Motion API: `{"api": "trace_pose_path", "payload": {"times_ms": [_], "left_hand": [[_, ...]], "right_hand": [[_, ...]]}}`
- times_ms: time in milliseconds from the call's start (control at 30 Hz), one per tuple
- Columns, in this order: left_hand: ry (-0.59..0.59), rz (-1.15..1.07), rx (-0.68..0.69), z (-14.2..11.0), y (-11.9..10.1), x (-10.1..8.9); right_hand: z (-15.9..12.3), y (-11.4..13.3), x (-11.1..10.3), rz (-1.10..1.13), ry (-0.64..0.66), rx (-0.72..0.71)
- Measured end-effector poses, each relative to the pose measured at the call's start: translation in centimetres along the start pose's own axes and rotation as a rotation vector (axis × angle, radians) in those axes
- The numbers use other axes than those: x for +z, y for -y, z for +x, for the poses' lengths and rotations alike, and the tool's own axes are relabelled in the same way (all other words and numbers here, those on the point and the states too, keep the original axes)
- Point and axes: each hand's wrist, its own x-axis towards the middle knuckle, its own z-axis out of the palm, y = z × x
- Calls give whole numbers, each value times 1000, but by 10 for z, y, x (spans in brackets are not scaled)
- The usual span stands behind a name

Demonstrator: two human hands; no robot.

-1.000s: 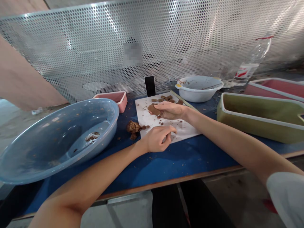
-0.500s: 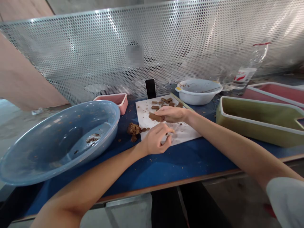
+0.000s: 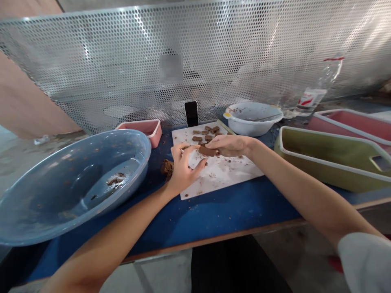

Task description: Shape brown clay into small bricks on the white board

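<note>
My right hand [image 3: 234, 145] grips a flat, brown clay-like block [image 3: 207, 151] above a white sheet [image 3: 214, 183]. My left hand [image 3: 183, 167] is on the near left side of the block, thumb and fingers spread apart. Its fingertips come close to the block's left end; whether they touch it I cannot tell. Several small brown pieces [image 3: 197, 138] lie on the far part of the sheet, with crumbs scattered around. A rough brown lump [image 3: 166, 167] sits at the sheet's left edge, partly hidden behind my left hand.
A large blue basin [image 3: 76, 219] fills the left side. Behind it stand a pink box [image 3: 157, 136] and an upright phone [image 3: 191, 114]. To the right are a white bowl [image 3: 253, 127], a green bin [image 3: 317, 167], a red bin [image 3: 351, 118] and a plastic bottle [image 3: 314, 95].
My left hand has moved left and away from me, and its curled fingers have spread apart. The block in my right hand has shifted slightly right.
</note>
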Motion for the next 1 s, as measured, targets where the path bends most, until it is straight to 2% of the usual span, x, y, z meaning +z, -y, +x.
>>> {"api": "trace_pose_path", "payload": {"times_ms": [33, 167, 300, 433, 633, 1000], "left_hand": [[27, 12, 1, 4, 5, -2], [135, 34, 158, 24, 20, -16], [230, 50, 168, 35, 26, -25], [333, 13, 162, 30, 30, -24], [331, 5, 152, 22, 33, -18], [332, -28, 178, 21, 28, -18]], "right_hand": [[-1, 1, 0, -1, -6, 19], [-5, 6, 2, 3, -5, 79], [-7, 7, 3, -5, -13, 124], [-5, 4, 1, -35, -24, 177], [-4, 6, 5, -32, -32, 235], [-4, 3, 5, -56, -9, 240]]}}
